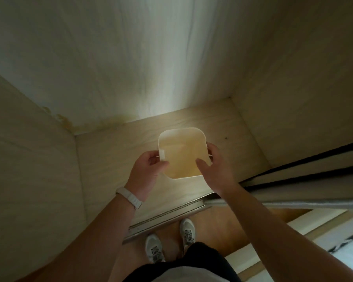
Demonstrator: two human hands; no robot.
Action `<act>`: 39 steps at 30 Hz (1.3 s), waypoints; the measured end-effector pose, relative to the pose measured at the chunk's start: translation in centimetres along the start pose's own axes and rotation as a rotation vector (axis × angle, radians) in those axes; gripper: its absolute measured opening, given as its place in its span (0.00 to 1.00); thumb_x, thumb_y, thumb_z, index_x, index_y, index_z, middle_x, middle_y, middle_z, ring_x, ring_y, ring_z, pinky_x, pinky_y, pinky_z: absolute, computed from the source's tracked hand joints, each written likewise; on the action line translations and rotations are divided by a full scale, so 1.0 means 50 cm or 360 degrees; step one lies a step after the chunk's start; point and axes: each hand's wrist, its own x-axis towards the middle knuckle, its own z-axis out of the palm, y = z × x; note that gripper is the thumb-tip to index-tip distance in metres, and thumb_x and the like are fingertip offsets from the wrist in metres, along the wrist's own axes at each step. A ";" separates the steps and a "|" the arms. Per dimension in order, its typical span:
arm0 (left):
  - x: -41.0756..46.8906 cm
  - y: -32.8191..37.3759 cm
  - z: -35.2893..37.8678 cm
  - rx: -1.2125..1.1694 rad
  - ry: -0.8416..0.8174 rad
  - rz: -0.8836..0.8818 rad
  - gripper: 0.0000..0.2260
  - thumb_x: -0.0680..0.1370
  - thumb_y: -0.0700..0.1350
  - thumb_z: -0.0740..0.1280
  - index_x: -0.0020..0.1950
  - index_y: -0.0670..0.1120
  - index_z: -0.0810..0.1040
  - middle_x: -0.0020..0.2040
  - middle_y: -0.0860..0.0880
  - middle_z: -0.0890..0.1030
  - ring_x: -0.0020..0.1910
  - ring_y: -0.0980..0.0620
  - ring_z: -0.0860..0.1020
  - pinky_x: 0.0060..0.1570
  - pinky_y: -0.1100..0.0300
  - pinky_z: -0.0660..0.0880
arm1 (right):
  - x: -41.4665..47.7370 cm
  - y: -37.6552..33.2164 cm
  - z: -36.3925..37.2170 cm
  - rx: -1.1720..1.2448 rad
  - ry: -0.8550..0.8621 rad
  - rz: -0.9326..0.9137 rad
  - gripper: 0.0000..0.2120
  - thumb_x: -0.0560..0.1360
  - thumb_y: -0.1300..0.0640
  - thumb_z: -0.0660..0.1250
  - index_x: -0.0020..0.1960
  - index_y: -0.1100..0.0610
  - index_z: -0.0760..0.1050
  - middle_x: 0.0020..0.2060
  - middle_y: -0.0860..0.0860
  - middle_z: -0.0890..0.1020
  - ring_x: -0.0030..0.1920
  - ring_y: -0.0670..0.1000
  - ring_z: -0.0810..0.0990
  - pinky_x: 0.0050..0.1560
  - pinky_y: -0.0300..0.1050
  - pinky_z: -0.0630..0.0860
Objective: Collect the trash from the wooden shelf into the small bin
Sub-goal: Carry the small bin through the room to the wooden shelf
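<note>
White small bin point(181, 155), sides hidden where left hand point(147, 174), right hand point(214, 171) grip.

Inside the wooden shelf point(114, 153), the small bin point(181, 148) — left grip point(149, 166) and right grip point(215, 170) hold its opposite sides.

No readable text, label, brand, number or sign anywhere in view.
</note>
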 end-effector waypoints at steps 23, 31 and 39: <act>-0.238 -0.011 0.040 -0.0469 0.0655 0.0097 0.10 0.75 0.34 0.69 0.55 0.42 0.79 0.43 0.49 0.87 0.45 0.51 0.85 0.48 0.56 0.82 | -0.065 -0.066 -0.071 -0.0020 -0.0761 -0.0547 0.31 0.70 0.51 0.69 0.68 0.36 0.63 0.55 0.26 0.73 0.56 0.35 0.75 0.47 0.33 0.75; -0.372 -0.092 0.099 -0.0702 0.1112 0.0065 0.09 0.75 0.34 0.69 0.55 0.39 0.80 0.49 0.42 0.83 0.49 0.47 0.83 0.45 0.58 0.81 | -0.096 -0.027 -0.051 -0.0052 -0.1182 -0.0631 0.29 0.72 0.56 0.69 0.69 0.41 0.65 0.58 0.38 0.74 0.54 0.37 0.74 0.44 0.37 0.73; -0.553 -0.188 0.090 -0.0961 0.1546 0.0081 0.07 0.76 0.36 0.69 0.54 0.39 0.79 0.49 0.44 0.86 0.46 0.48 0.86 0.47 0.56 0.82 | -0.219 -0.049 0.034 -0.0170 -0.1699 -0.0719 0.24 0.67 0.49 0.67 0.57 0.28 0.66 0.54 0.33 0.75 0.47 0.30 0.76 0.34 0.27 0.73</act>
